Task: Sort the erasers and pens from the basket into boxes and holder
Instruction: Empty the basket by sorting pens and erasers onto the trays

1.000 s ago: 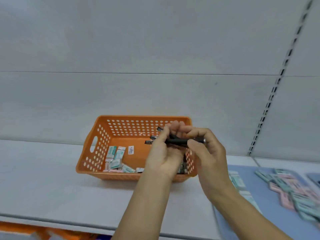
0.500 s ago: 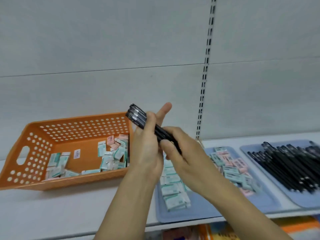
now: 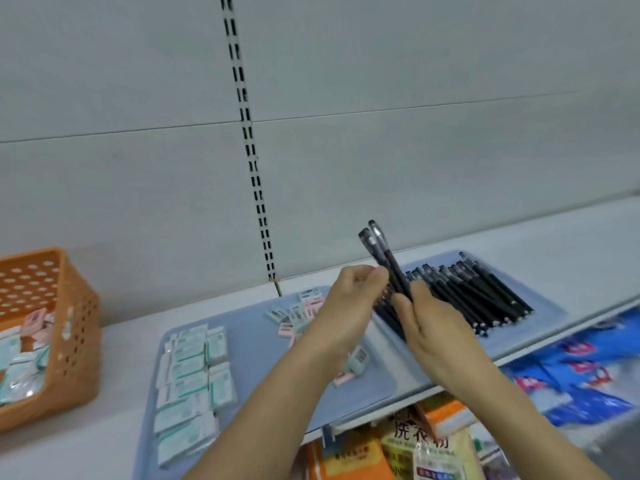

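My right hand (image 3: 429, 327) grips a small bundle of black pens (image 3: 382, 256), their capped ends pointing up and away. Against the bundle from the left, my left hand (image 3: 349, 303) has its fingers curled and touches the pens. Both hands hover above the near end of a blue tray (image 3: 547, 306) that carries several black pens (image 3: 478, 292). A second blue tray (image 3: 256, 344) to the left has wrapped erasers (image 3: 192, 372) in rows and loose pink and green erasers (image 3: 298, 313). The orange basket (image 3: 72, 341) with more erasers stands at far left.
Everything rests on a white shelf (image 3: 114, 445) backed by a grey wall panel with a slotted upright (image 3: 247, 140). Below the shelf edge lie orange and blue packaged goods (image 3: 571, 368).
My view and both hands have swung right, from above the basket to above the pen tray. The bundle of pens travelled with them and now stands more upright.
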